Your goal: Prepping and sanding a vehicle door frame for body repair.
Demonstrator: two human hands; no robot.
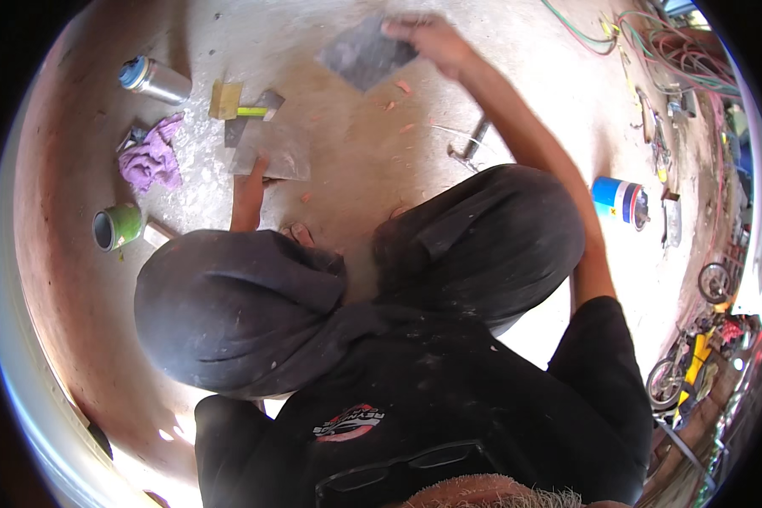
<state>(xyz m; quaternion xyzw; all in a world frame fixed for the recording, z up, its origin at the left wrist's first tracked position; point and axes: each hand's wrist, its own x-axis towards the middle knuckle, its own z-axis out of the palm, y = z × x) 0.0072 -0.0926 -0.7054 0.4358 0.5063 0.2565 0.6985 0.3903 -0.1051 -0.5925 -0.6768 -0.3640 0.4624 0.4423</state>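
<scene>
My right hand [432, 42] is reached out far ahead, its fingers closed on the edge of a dark grey square sheet [364, 55]. The sheet is slightly blurred, and its material is unclear. My left hand [256, 173] is closed on the near edge of a flat grey plate [284, 152], thumb on top and the other fingers mostly hidden. Just beyond the plate lie a tan square piece [225, 100], a yellow-green strip [251, 111] and a dark flat blade-like piece [273, 103].
A silver can with a blue top [162, 82], a purple cloth [152, 157] and a green can [118, 227] are on the left. Rightward are a hammer-like tool [472, 148], a blue-and-white can [620, 203] and coiled hoses [686, 63]. Reddish scraps [404, 86] dot the floor.
</scene>
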